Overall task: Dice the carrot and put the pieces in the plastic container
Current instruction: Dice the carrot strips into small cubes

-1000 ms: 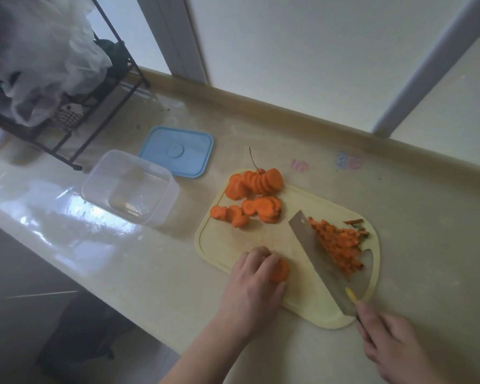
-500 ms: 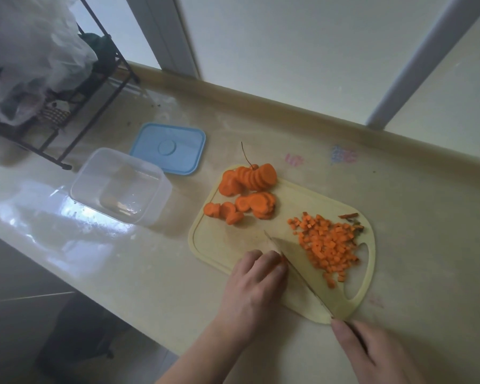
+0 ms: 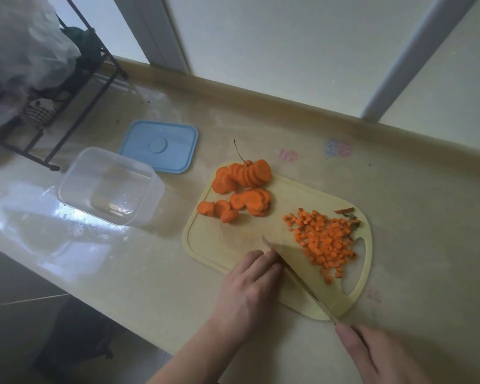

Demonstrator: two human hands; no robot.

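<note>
A pale yellow cutting board lies on the counter. Orange carrot slices are stacked at its far left, and a heap of diced carrot covers its right side. My left hand rests on the board's near edge with fingers curled over carrot slices, which it hides. My right hand grips the handle of a knife whose blade stands edge-down right beside my left fingertips. The clear plastic container sits open and without carrot to the left of the board.
A blue lid lies behind the container. A black wire rack with plastic bags stands at the far left. Carrot trimmings lie at the board's far right corner. The counter's front edge runs close below my left wrist.
The knife swung from the diced heap over to my left hand and now stands edge-down against my fingertips. The carrot piece under my left hand is now hidden.
</note>
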